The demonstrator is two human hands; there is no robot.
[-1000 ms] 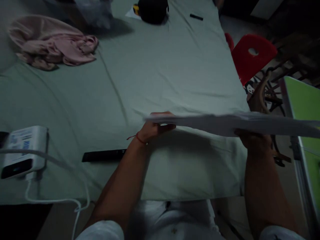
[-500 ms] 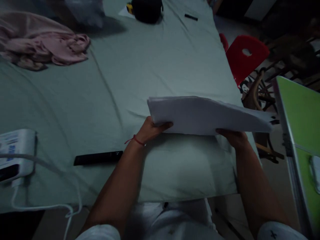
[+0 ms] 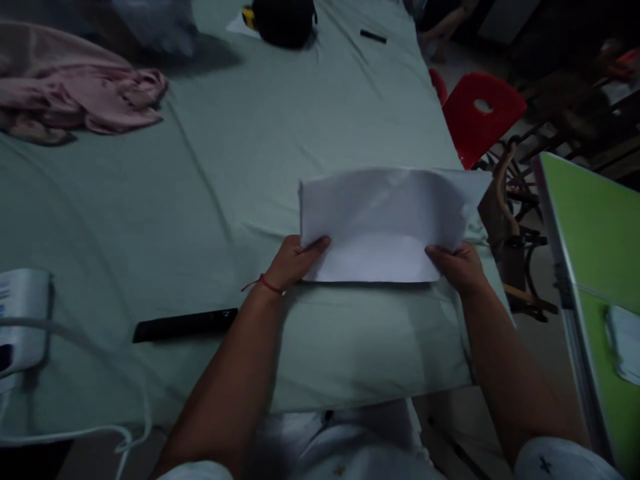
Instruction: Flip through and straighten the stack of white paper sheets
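White sheets of paper (image 3: pixel 380 227) are held up over the near right part of the table, their far edge bent and raised. My left hand (image 3: pixel 298 257) grips the left side, thumb on top and fingers hidden underneath. On the right side, my right hand (image 3: pixel 457 265) pinches the paper the same way, with its thumb on the face. A red string bracelet (image 3: pixel 270 285) circles my left wrist. Left of my left forearm lies a long black object (image 3: pixel 185 325) whose kind I cannot make out.
A green cloth (image 3: pixel 200 253) covers the table. Pink fabric (image 3: pixel 105 100) lies far left, and a white box with a cable (image 3: pixel 25 320) near left. A black bag (image 3: pixel 284 23) stands at the back. Rightward are a red chair (image 3: pixel 483 127) and a green board (image 3: pixel 595 253).
The paper has tipped so more of its face shows, and its right end has swung up and inward. Both hands still hold it. The view has shifted slightly.
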